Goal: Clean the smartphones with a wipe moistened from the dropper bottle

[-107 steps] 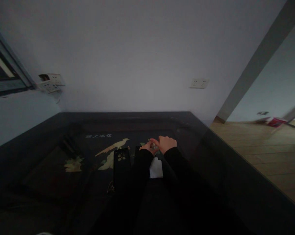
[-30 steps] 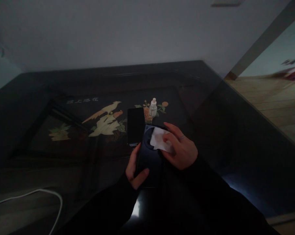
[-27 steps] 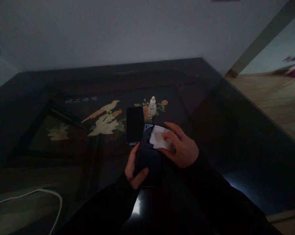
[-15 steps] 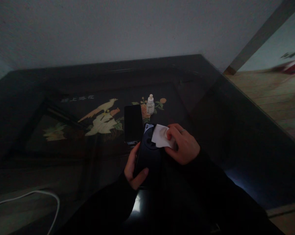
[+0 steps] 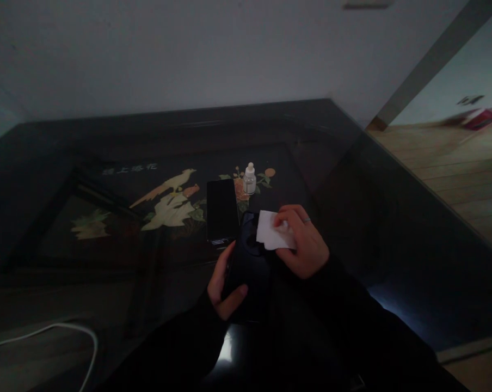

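My left hand (image 5: 225, 286) is closed around the lower left side of a dark phone (image 5: 252, 267), with its back and round camera area facing up. A folded white wipe (image 5: 270, 231) is pinched in my right hand (image 5: 305, 239), which wears a ring. The wipe lies over the upper right part of the phone, partly covering the camera area. Just beyond the held phone, a second black phone (image 5: 222, 209) lies flat on the table. Beside it stands a small clear dropper bottle (image 5: 249, 179) with a white top.
The dark glossy table (image 5: 331, 163) bears a bird-and-flower picture (image 5: 172, 198) under its surface. A white cable (image 5: 66, 325) curves at the lower left. Behind the table rises a pale wall (image 5: 180, 54); wooden floor (image 5: 434, 163) and a red object (image 5: 483, 118) show at right.
The view has shifted slightly. My right hand and the wipe have moved a little on the phone, and the wipe looks flatter. My left hand keeps its hold.
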Motion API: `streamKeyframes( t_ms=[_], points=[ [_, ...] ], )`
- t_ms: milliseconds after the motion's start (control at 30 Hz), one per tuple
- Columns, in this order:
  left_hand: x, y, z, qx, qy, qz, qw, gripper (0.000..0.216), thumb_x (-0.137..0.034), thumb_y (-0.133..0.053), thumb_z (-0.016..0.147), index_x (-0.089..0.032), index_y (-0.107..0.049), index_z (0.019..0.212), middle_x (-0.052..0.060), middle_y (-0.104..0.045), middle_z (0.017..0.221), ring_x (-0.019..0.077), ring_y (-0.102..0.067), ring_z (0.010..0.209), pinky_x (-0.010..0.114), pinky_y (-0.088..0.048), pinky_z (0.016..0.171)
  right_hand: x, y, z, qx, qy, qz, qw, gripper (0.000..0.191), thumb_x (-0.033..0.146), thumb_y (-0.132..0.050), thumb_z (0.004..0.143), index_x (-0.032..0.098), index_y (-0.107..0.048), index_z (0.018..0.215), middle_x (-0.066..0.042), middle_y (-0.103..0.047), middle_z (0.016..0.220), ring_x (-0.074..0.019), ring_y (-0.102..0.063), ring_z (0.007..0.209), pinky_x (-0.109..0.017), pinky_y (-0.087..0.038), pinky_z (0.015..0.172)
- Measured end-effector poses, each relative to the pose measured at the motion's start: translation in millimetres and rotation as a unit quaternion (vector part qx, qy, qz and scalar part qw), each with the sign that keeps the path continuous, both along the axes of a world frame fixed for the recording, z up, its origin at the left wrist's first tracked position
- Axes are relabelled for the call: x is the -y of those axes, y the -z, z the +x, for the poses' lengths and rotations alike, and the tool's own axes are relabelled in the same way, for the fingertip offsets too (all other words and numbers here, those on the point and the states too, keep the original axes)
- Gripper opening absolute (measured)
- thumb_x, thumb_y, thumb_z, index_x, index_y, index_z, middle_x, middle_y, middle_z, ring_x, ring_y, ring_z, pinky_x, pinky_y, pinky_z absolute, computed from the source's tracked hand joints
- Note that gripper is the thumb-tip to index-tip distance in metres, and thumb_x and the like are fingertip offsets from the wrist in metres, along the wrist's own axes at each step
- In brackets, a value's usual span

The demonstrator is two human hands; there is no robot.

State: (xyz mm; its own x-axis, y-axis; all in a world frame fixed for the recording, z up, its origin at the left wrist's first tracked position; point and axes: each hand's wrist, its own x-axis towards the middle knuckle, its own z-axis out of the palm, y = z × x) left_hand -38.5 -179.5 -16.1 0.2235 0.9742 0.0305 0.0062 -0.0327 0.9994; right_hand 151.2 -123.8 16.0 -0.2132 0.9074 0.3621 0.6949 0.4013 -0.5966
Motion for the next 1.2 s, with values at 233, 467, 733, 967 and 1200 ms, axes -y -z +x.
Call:
streamKeyframes(
  t_ms=[233,467,733,967,1200],
  points=[
    [-3,-1.2,-3,0.0,0.002,0.009,1.0,0.06,-0.028,-0.052,0.08,-0.015,-0.03,0.135,0.006,-0.04,0.139,0.0183,-0.034,0.13,0.027,-0.027,0.107,-6,-3.3,8,-0.038,-0.014,0.046,0.998,0.018,0.026,-0.061,0.075,0.021,-0.049,0.087,-0.005,-0.056,0.09,-0.0204,-0.056,0.086,-0.031,-0.043,0.074],
    [-3,0.3,-4,-0.012,-0.01,-0.007,1.0,0.064,-0.032,-0.053,0.079,-0.013,-0.029,0.135,0.009,-0.038,0.141,0.0214,-0.031,0.131,0.031,-0.025,0.108,-4,0.4,6,-0.025,-0.04,-0.044,0.998,0.033,0.013,-0.053,0.062,0.02,-0.046,0.094,-0.007,-0.056,0.095,-0.0218,-0.054,0.086,-0.033,-0.042,0.073],
    [2,5.4,1,-0.009,0.014,0.056,0.998,0.06,-0.029,-0.051,0.082,-0.02,-0.028,0.136,0.004,-0.037,0.142,0.0169,-0.031,0.131,0.027,-0.026,0.108,3,9.8,-8,0.106,0.077,0.117,0.984,0.021,0.018,-0.055,0.064,0.018,-0.051,0.084,-0.01,-0.056,0.096,-0.0256,-0.053,0.083,-0.039,-0.04,0.071],
    [-2,4.4,-4,0.001,0.023,0.018,1.0,0.061,-0.029,-0.053,0.08,-0.016,-0.03,0.135,0.007,-0.038,0.141,0.0198,-0.031,0.131,0.03,-0.026,0.108,0,5.7,1,-0.003,0.012,0.139,0.99,0.01,0.019,-0.058,0.076,0.02,-0.058,0.085,-0.007,-0.055,0.094,-0.0193,-0.056,0.086,-0.032,-0.047,0.072],
    [0,1.8,0,0.025,0.029,-0.013,0.999,0.062,-0.033,-0.054,0.078,-0.017,-0.032,0.135,0.006,-0.041,0.139,0.0213,-0.034,0.129,0.032,-0.027,0.107,-2,-0.8,6,0.008,0.014,0.178,0.984,0.011,0.021,-0.053,0.082,0.02,-0.06,0.09,-0.006,-0.06,0.089,-0.0188,-0.056,0.079,-0.034,-0.047,0.07]
  ],
)
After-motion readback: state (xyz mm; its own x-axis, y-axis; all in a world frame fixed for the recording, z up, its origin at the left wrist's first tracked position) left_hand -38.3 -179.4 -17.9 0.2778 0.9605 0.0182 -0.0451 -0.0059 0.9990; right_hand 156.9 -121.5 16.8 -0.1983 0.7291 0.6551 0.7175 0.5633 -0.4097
